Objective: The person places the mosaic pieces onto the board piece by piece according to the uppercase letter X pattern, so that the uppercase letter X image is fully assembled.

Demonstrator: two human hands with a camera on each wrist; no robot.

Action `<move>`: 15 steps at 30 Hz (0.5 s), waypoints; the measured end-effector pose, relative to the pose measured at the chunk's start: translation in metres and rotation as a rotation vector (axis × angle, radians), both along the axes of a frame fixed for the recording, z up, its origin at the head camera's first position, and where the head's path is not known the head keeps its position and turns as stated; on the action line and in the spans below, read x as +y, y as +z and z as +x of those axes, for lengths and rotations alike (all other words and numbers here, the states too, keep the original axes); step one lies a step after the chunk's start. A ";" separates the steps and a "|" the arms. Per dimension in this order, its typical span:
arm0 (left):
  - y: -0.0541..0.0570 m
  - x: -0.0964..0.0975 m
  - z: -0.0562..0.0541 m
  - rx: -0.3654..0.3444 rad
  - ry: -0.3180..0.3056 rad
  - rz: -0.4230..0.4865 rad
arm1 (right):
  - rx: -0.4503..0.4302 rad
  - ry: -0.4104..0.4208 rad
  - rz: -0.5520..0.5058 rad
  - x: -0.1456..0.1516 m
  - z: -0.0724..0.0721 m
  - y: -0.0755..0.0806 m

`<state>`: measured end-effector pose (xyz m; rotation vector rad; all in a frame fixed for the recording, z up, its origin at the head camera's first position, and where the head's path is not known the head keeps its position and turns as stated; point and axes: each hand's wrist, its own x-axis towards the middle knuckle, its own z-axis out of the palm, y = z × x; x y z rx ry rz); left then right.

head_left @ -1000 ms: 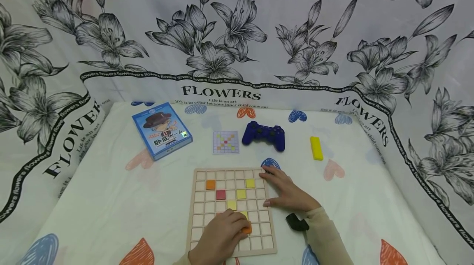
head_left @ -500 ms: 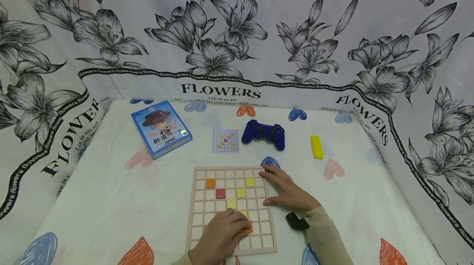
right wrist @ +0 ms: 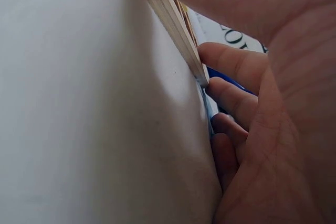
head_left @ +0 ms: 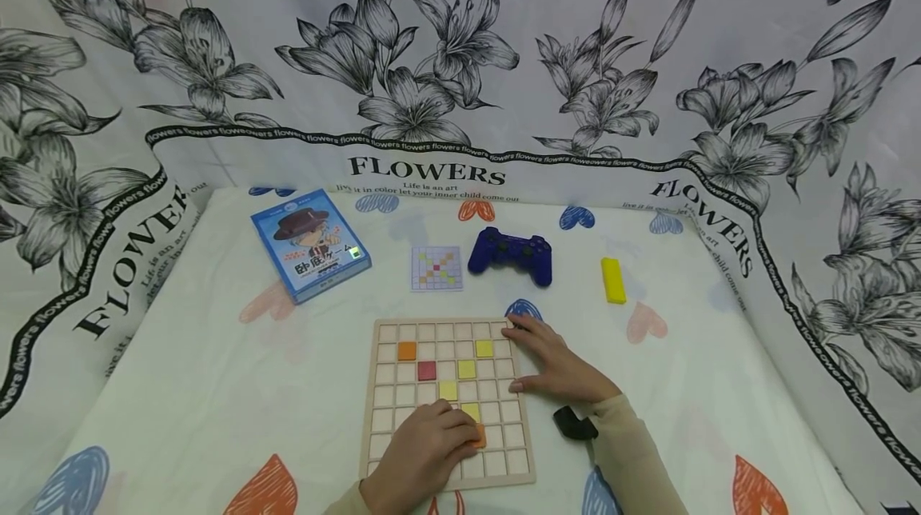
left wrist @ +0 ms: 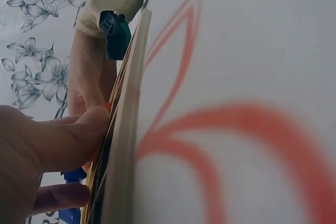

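Note:
A wooden grid board [head_left: 383, 397] lies in front of me in the head view. An orange tile [head_left: 407, 351], a red tile [head_left: 428, 371] and several yellow tiles [head_left: 467, 369] sit in its cells. With thumb and fingers, my left hand [head_left: 424, 447] pinches another orange tile [head_left: 481, 437] on the lower right part of the board. The cells beneath this hand are hidden. My right hand [head_left: 561, 363] rests along the board's upper right edge, thumb and fingers spread. In the right wrist view, two fingertips [right wrist: 210, 51] meet the board's edge [right wrist: 181, 35].
Behind the board lie a small pattern card [head_left: 436, 269] and a dark blue game controller [head_left: 511, 255]. A blue picture box [head_left: 312, 245] is at the back left, a yellow block [head_left: 614, 281] at the right. A black object [head_left: 574, 423] is at the right wrist.
The head view has tipped slightly, so the board and objects appear a little higher. Both hands stay in nearly the same places on the board.

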<state>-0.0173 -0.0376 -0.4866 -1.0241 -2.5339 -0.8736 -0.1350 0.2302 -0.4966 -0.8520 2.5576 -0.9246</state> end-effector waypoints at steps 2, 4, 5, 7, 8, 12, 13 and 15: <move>-0.001 0.002 -0.001 0.019 0.002 0.020 | -0.002 -0.003 0.002 -0.001 0.000 0.001; -0.002 0.004 -0.002 0.044 -0.005 0.043 | -0.002 -0.005 0.010 -0.001 -0.001 0.002; -0.002 0.006 -0.002 0.055 -0.010 0.051 | -0.003 -0.005 0.013 -0.001 -0.001 0.002; -0.003 0.009 -0.004 0.074 -0.019 0.056 | -0.001 -0.004 0.022 -0.001 -0.001 0.002; -0.003 0.010 -0.004 0.082 -0.023 0.058 | -0.002 -0.004 0.026 0.000 -0.001 0.002; -0.005 0.013 -0.004 0.093 -0.024 0.046 | 0.000 0.005 0.022 0.000 -0.002 0.002; -0.005 0.014 -0.004 0.094 -0.023 0.046 | -0.003 0.005 0.019 -0.001 -0.001 0.002; -0.006 0.015 -0.004 0.090 -0.022 0.039 | -0.006 0.007 0.014 -0.001 -0.001 0.002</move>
